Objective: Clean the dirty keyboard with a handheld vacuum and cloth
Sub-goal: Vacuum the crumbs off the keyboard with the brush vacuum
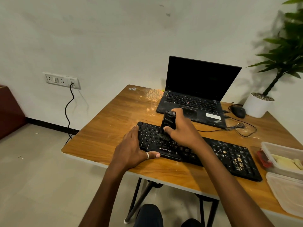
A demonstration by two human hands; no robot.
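A black keyboard (229,154) lies across the wooden table (101,128), with pale crumbs on its right-hand keys. My right hand (182,130) grips a small black handheld vacuum (168,122) upright, its brush tip down on the keys left of the middle. My left hand (132,149) rests flat on the keyboard's left end, with the thumb along the front edge. No cloth is in view.
An open black laptop (193,102) stands behind the keyboard, with a mouse (238,111) and a loose cable to its right. A potted plant (259,104) fills the back right corner. Plastic food containers (282,159) sit at the right edge. Crumbs and dust smear the table's far side.
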